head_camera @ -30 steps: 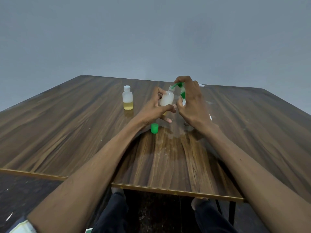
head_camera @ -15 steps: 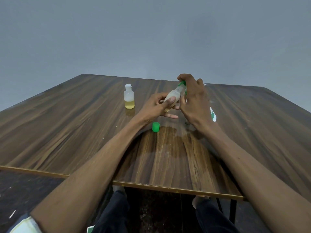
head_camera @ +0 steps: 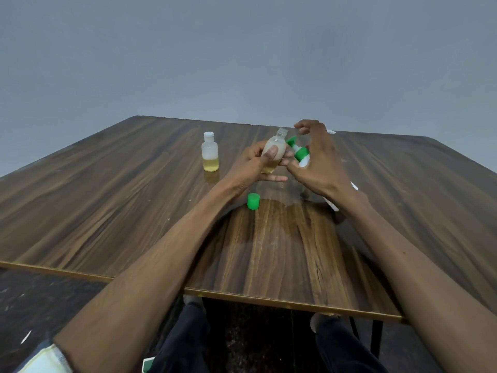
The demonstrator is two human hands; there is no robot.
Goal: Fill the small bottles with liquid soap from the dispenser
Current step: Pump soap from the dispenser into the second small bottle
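The right hand (head_camera: 316, 160) covers most of the dispenser (head_camera: 301, 154) at centre right; only its green pump head, collar and slivers of white body show, so its base cannot be seen. The left hand (head_camera: 258, 164) hides the lower half of the held bottle (head_camera: 274, 150), and its liquid level is unclear. Whether the right fingers touch the pump cannot be told. Both forearms run off the bottom edge. The table (head_camera: 107, 197) is cut by the left and right edges.
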